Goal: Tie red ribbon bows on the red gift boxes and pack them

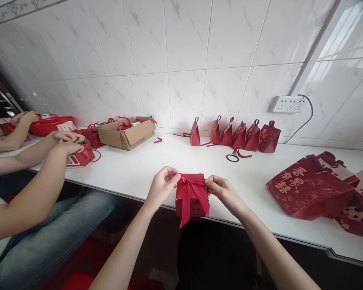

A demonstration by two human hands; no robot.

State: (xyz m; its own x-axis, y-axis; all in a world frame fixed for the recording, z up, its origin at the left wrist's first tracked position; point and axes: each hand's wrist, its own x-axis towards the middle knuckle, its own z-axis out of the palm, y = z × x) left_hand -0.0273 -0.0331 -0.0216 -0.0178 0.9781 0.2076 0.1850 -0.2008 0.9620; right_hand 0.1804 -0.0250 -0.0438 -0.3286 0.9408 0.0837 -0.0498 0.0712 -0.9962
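Observation:
A small red gift box (192, 205) sits at the front edge of the white table, a red ribbon (196, 189) tied in a bow across its top. My left hand (162, 183) pinches the bow's left loop between thumb and fingers. On the other side my right hand (222, 189) pinches the right loop. The two ribbon tails hang down over the near face of the box, partly hiding the print there.
Several red gift boxes with loops (238, 137) stand along the tiled wall, near a black ring (232, 158). Larger red bags (308, 187) lie at right. Left are a cardboard box (127, 135) of ribbons, a red basin (53, 124) and co-workers' hands (68, 141). A socket strip (287, 104) is on the wall.

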